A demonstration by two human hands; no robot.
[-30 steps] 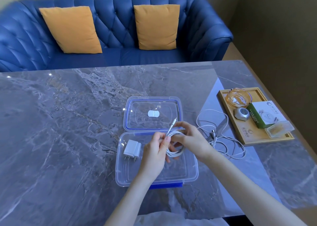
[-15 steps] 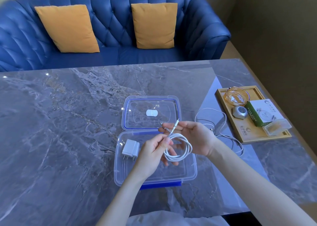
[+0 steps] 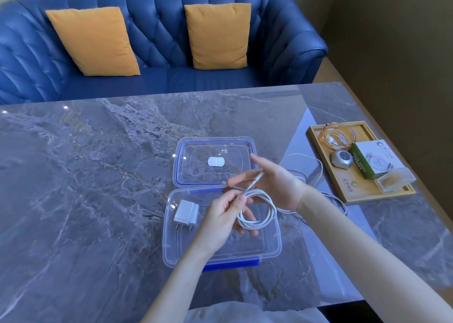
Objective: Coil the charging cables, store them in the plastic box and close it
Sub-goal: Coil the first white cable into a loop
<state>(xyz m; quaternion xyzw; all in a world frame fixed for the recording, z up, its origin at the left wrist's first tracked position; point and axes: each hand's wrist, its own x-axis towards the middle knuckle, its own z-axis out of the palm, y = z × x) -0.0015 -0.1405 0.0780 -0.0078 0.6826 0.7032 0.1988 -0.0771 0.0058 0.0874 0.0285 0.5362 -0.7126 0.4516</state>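
The left hand (image 3: 221,218) is pinching the coiled white charging cable (image 3: 257,212) between thumb and fingers, holding it above the open plastic box (image 3: 274,244), which is sitting on the marble surface (image 3: 85,188). The right hand (image 3: 277,183), which was gripping the coil a second ago, is now lying spread behind it with fingers extended, the cable's plug end (image 3: 255,181) lying across its palm. A white charger (image 3: 186,213) is lying inside the box. The second cable (image 3: 316,175) is trailing loose beside the wooden tray (image 3: 367,193).
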